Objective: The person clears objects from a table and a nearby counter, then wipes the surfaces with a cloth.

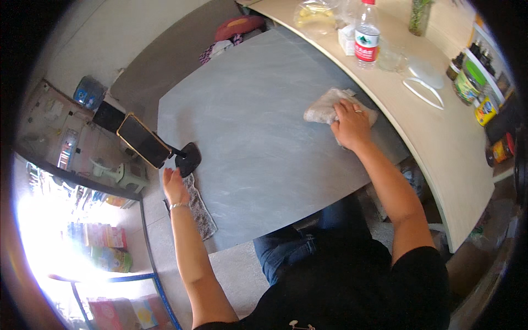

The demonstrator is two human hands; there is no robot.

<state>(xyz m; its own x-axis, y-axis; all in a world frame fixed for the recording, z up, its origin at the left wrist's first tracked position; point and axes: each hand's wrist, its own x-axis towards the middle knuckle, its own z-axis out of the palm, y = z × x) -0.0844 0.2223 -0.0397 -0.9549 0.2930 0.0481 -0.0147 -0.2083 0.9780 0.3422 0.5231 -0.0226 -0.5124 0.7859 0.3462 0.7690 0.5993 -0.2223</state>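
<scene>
A greyish-white cloth (324, 108) lies bunched on the grey tabletop (251, 123), close to its right side. My right hand (352, 123), with a ring on one finger, presses on the cloth and grips it. At the table's left edge my left hand (175, 186), with a bracelet at its wrist, is at the lower corner of a smartphone (143, 141) with a gold-coloured rim. The phone is held up by a black stand (188, 159). Whether my left fingers grip phone or stand is hidden. A brown-and-white patterned cloth (201, 212) lies flat beside that wrist.
A curved pale wooden counter (412, 128) borders the table on the right. On it stand a water bottle (366, 39), a glass mug (391, 60), a white-handled item (424, 93) and a green-lidded jar (469, 84). A glass display case (103, 243) stands on the left.
</scene>
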